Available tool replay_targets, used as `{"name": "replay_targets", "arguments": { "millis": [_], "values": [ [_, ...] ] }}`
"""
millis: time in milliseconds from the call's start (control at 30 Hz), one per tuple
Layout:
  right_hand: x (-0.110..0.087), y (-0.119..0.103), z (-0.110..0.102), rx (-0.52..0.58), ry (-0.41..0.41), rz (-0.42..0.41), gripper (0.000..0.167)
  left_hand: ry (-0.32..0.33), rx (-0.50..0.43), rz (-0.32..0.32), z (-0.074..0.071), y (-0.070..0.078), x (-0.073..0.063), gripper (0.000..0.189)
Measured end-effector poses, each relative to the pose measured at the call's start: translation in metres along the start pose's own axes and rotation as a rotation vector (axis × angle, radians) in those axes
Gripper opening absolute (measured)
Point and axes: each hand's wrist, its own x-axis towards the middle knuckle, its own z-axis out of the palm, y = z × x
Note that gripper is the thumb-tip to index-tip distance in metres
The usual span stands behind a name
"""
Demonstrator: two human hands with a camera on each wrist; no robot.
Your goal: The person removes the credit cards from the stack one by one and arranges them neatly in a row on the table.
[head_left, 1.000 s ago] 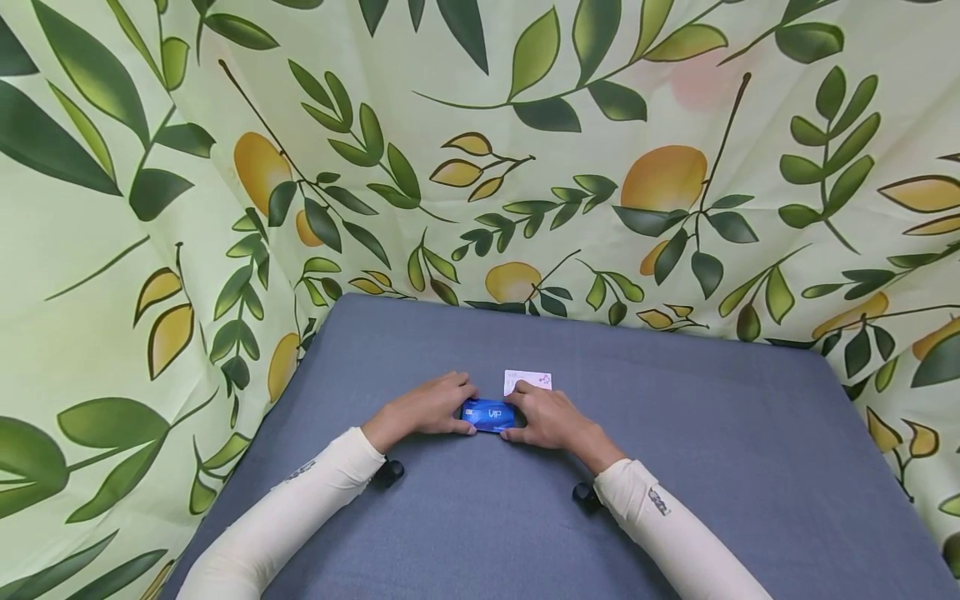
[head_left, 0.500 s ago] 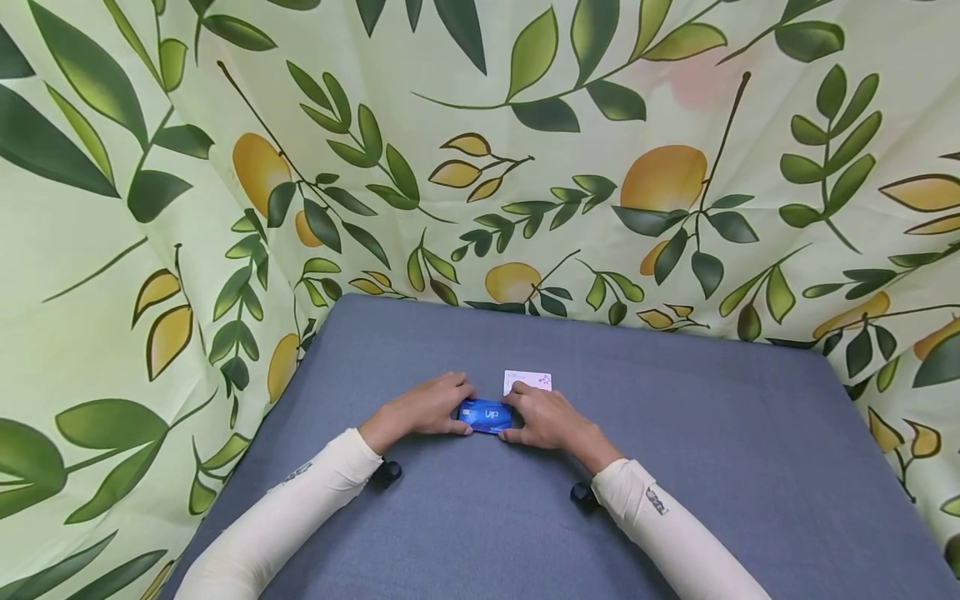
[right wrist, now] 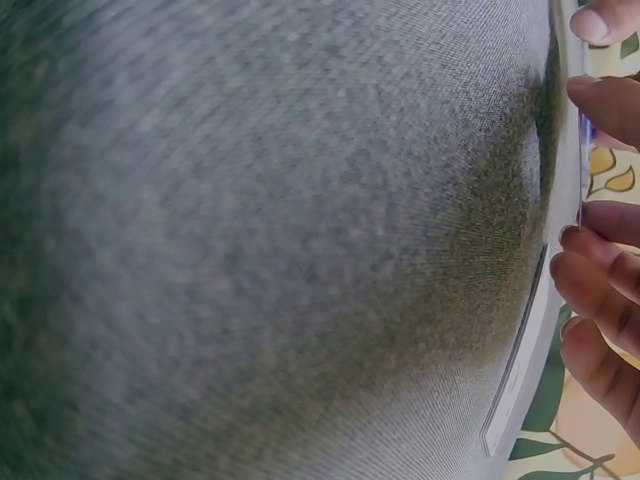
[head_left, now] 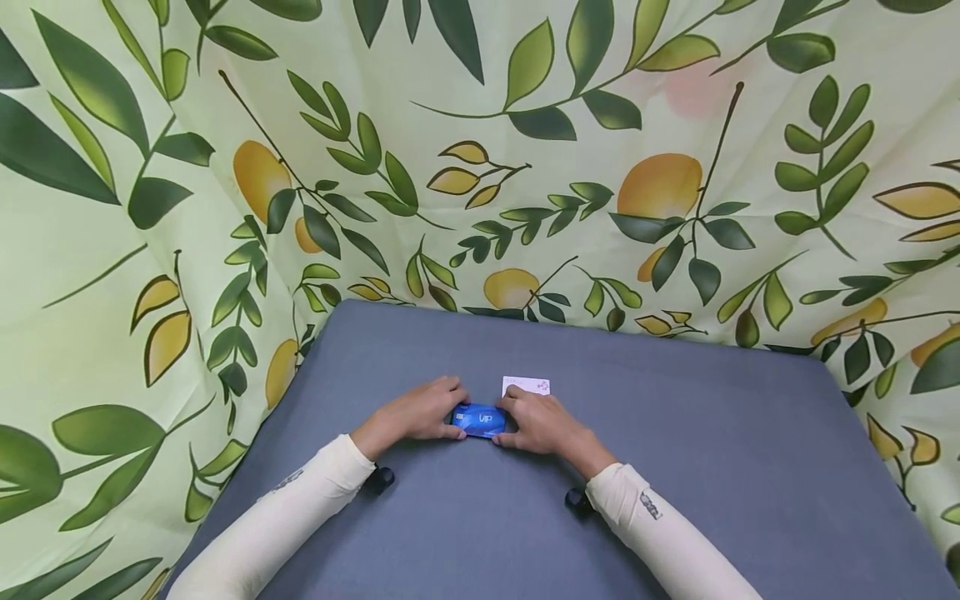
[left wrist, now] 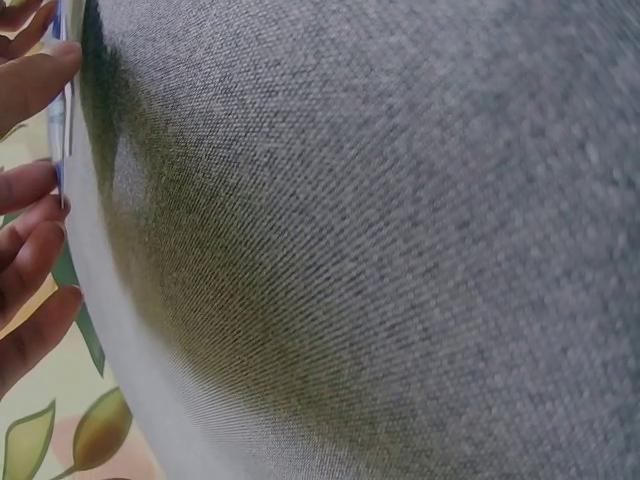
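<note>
Between both hands (head_left: 422, 412) (head_left: 542, 422), blue card (head_left: 477, 423) with white VIP lettering (head_left: 486, 419), fingers (head_left: 452, 432) pinching its ends

The held card (head_left: 478, 420) is above the counter (head_left: 480, 525). At its left end is the left grip (head_left: 420, 410), at its right end the right grip (head_left: 546, 422). Behind it, slightly right, the second card (head_left: 528, 384) lies on the counter. Far behind it hangs the cloth (head_left: 480, 133).

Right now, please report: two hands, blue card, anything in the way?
Left hand and right hand pinch opposite ends of blue card. Pale card close by, partly hidden by right hand. No obstacle seen.
</note>
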Motion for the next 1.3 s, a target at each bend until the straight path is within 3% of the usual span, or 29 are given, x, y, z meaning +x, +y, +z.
{"name": "replay_targets", "arguments": {
  "millis": [300, 600, 900, 1300],
  "values": [
    [0.002, -0.004, 0.001, -0.010, 0.020, 0.005, 0.053, -0.015, -0.016, -0.024, 0.000, -0.001, -0.003, 0.053],
    [0.006, -0.007, 0.004, 0.001, -0.010, 0.004, 0.054, -0.030, -0.021, -0.037, 0.000, -0.002, -0.006, 0.054],
    [0.010, -0.009, 0.006, -0.027, 0.026, -0.019, 0.051, 0.034, 0.003, 0.035, 0.002, -0.009, -0.009, 0.050],
    [0.020, -0.015, 0.008, -0.025, 0.009, -0.033, 0.050, 0.006, -0.008, -0.005, 0.003, -0.015, -0.014, 0.051]
  ]
}}
